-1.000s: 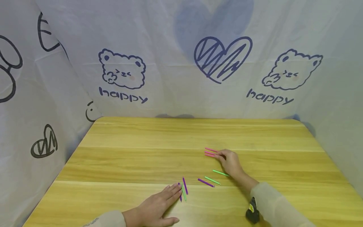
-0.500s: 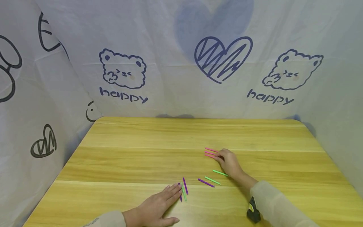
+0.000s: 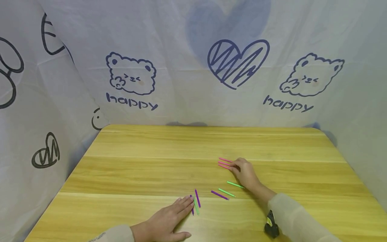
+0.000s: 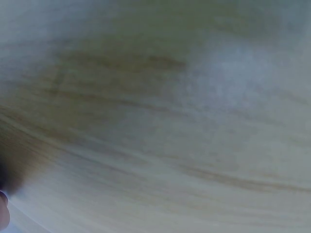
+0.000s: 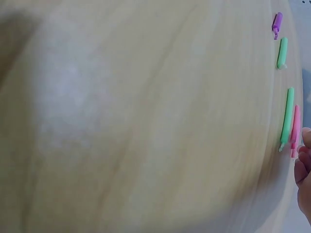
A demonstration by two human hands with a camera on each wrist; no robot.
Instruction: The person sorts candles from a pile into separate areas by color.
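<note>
My right hand (image 3: 244, 173) pinches one of three pink candles, the lowest one (image 3: 223, 166), between thumb and forefinger. Just above it lie the middle one and the upper pink candle (image 3: 225, 159), roughly parallel, their right ends hidden by the fingers. In the right wrist view, a pink candle (image 5: 295, 124) shows beside the fingertips, next to a green candle (image 5: 287, 116). My left hand (image 3: 169, 215) rests flat on the table, fingertips over a purple candle (image 3: 192, 211) and a green candle (image 3: 197, 206). Another purple candle (image 3: 198, 198) lies beside them.
Between the hands lie a purple candle (image 3: 219, 195), a green candle (image 3: 226, 192) and another green candle (image 3: 235, 184) near the right wrist. A black device (image 3: 271, 224) hangs at the right sleeve. The wooden table (image 3: 136, 174) meets a printed cloth (image 3: 181, 101) behind.
The lowest pink candle slants slightly more, its right end a little nearer to me. My right hand has shifted only a touch; the left hand stays still.
</note>
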